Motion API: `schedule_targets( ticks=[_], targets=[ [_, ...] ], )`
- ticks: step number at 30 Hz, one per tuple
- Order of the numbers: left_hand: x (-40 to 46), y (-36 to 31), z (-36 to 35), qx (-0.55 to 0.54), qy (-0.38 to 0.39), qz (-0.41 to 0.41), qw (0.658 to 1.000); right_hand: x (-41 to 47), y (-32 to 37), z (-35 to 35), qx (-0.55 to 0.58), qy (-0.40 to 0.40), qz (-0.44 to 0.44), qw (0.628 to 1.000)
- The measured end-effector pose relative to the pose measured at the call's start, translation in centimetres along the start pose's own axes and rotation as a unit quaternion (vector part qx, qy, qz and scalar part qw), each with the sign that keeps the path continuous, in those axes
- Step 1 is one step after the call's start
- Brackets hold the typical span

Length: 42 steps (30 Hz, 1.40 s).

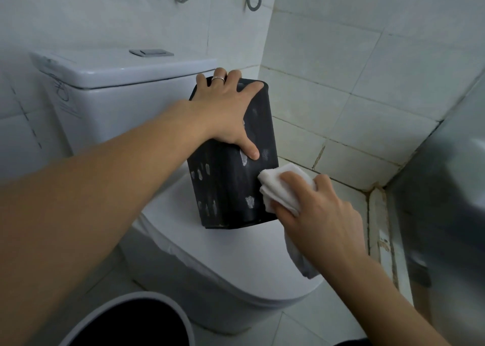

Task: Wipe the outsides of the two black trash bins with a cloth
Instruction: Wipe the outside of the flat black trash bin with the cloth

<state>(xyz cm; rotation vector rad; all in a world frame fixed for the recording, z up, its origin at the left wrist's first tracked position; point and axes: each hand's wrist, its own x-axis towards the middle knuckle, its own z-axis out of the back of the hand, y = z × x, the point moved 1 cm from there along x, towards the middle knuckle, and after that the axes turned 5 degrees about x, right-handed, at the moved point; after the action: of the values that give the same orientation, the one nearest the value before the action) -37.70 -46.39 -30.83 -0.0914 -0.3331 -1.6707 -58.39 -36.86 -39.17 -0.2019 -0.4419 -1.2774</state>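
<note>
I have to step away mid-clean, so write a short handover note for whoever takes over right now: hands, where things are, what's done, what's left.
Left hand: spread on the upper part of the tall black plastic trash bin, steadying it; fingers curl over its far edge.
Right hand: grip on the folded white cloth, pressed to the bin's lower right edge.
The bin stands on the closed white toilet lid.
Whitish smudges show on the bin's near face, so wiping is unfinished.
A round dark bin with a pale rim sits on the floor at lower left; whether it has been wiped cannot be told.
</note>
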Motion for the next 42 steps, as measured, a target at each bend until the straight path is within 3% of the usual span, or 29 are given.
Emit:
schedule_targets(
  ticks=[7,16,24,33,42],
  targets=[
    [0.1,-0.3,0.1,0.007,-0.009,-0.009,1.0,4.2,0.4,1.0,-0.001,-0.009,-0.003,1.0],
    [-0.1,0.1,0.0,-0.003,-0.007,-0.013,1.0,-0.2,-0.3,0.7,-0.059,0.036,0.032,0.997],
    [-0.2,-0.1,0.0,0.004,-0.009,-0.01,1.0,6.0,0.3,1.8,-0.007,0.02,0.009,1.0],
    [0.0,-0.5,0.3,0.004,-0.007,-0.02,1.0,-0.3,0.1,2.1,-0.097,0.098,0.019,0.99],
    [-0.7,-0.6,0.4,0.01,-0.003,-0.006,1.0,4.5,0.6,1.6,-0.042,0.016,-0.008,0.999]
  ],
)
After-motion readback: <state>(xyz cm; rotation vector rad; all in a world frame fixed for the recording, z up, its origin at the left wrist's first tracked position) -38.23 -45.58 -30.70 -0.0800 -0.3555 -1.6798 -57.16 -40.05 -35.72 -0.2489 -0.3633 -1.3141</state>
